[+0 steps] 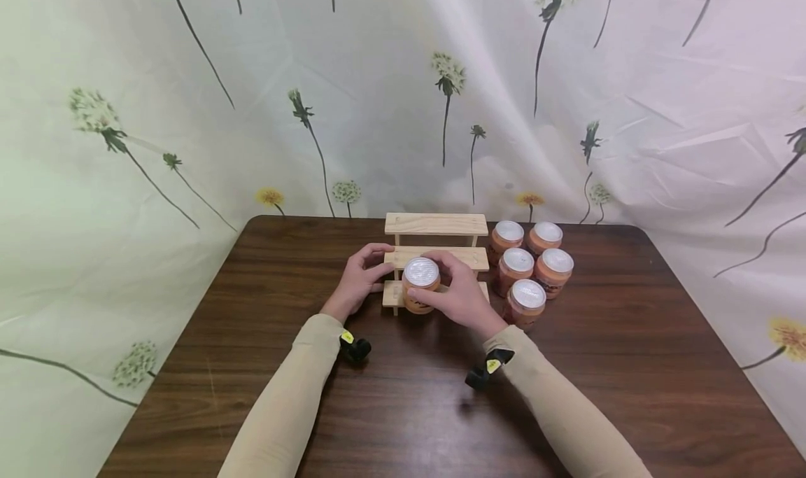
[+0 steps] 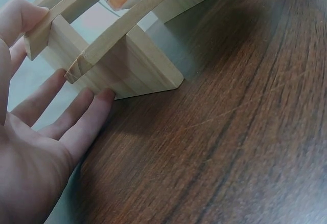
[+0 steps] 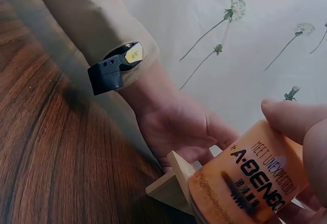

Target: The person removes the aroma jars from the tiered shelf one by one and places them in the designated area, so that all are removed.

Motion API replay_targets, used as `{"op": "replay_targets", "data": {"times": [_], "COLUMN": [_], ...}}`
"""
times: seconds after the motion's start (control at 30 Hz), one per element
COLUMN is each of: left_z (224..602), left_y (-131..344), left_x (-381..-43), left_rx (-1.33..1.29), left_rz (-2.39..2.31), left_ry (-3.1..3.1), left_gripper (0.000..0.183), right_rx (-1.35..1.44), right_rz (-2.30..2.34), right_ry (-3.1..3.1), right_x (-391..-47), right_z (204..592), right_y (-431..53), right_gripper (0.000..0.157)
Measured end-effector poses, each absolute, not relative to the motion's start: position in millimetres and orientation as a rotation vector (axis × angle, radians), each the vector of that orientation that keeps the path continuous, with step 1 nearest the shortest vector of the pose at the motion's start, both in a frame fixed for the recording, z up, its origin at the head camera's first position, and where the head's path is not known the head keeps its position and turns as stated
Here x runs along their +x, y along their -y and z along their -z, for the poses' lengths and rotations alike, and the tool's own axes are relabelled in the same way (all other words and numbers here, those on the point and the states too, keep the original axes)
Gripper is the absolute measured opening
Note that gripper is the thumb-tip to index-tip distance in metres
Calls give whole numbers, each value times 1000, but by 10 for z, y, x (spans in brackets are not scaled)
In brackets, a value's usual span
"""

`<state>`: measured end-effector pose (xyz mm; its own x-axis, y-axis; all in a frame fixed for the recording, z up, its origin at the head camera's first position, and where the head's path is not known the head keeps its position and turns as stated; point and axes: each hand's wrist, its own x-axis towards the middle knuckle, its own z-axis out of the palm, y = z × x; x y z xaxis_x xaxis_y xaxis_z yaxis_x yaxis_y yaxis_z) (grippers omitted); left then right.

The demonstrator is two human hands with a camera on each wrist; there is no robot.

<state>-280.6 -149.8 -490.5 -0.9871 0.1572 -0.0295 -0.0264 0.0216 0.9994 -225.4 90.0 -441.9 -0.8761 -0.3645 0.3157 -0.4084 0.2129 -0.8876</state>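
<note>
A small three-tier wooden display rack point(image 1: 436, 223) stands on the table. My right hand point(image 1: 462, 296) grips a clear jar point(image 1: 420, 273) of orange food with a silvery lid, thumb on the near side and fingers round the far side. The jar is at the rack's lowest tier; whether its base touches the plank cannot be told. At the rack's left end, my left hand point(image 1: 357, 280) touches the wood. In the left wrist view its fingers point(image 2: 76, 116) are spread, fairly straight, against the side. Dark lettering faces out from the jar point(image 3: 245, 178) in the right wrist view.
Several similar jars point(image 1: 527, 294) with silvery lids are grouped right of the rack, close to my right wrist. A dark wood-grain table point(image 1: 630, 366) lies underneath. Behind it hangs a pale curtain point(image 1: 378, 114) with dandelion prints. Each wrist wears a small black camera point(image 1: 357, 350).
</note>
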Motion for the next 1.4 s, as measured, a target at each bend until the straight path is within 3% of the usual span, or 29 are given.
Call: {"op": "replay_targets", "data": {"times": [0.33,1.4], "left_z": [4920,4927], "left_y": [1508,1495], "left_x": [-2813,-2817], "left_rx": [130,156], "left_rz": [-2111,-2111], "left_ry": [-2129,-2148], "left_gripper": [40,38], "right_rx": [692,675], "right_rz": [-1884,-1770], "right_ry": [2376,2355], "right_x": [-2239,-1948], "right_z": [4429,4026], "right_y": [-859,-1375], "right_gripper": [52,56]}}
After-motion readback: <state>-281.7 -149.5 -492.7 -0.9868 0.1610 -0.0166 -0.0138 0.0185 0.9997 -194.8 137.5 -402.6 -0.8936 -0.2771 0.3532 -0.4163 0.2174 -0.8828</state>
